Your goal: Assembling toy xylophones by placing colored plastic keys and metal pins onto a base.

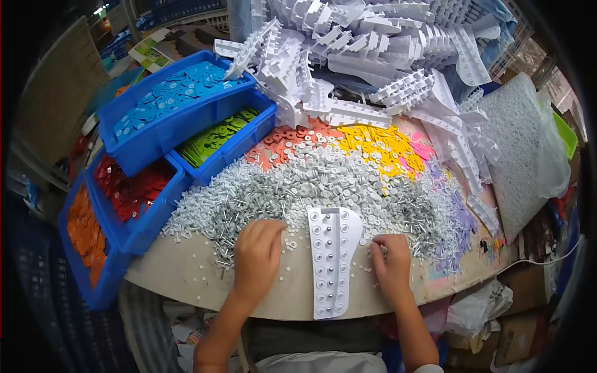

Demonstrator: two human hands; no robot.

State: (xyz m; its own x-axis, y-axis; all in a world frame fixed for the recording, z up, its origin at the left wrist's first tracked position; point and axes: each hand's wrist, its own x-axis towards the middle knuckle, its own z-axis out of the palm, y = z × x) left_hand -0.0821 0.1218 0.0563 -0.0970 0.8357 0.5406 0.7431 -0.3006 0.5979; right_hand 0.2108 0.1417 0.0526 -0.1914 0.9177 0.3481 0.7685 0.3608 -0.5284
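The left hand (258, 255) sits at the centre-left of the frame, its fingers bent and close together at the edge of a heap of small parts. The right hand (393, 261), right of centre, has its fingers curled toward the thumb, with small pale pieces (384, 250) showing in the curl — from here I can't tell whether either hand is actually clamped on anything.

Between them, at lower centre, a white moulded panel (353, 233) lies on the tabletop (186, 267), round studs along both sides and a row of metal pins (329, 256) down its middle channel.

Just above the hands spreads the heap: white round caps (311, 177) in the middle, loose metal pins (245, 202) and white pegs (193, 211) to the left. Coral pieces (301, 133), yellow pieces (373, 143) and pink pieces (425, 148) edge it above, purple pieces (463, 230) at right.

Blue bins (134, 152) crowd the left of the frame, holding flat blue, green, red and orange pieces — the blue lot perched on top. More white panels (373, 68) are piled across the top, and a pale speckled sack (513, 149) leans at upper right.
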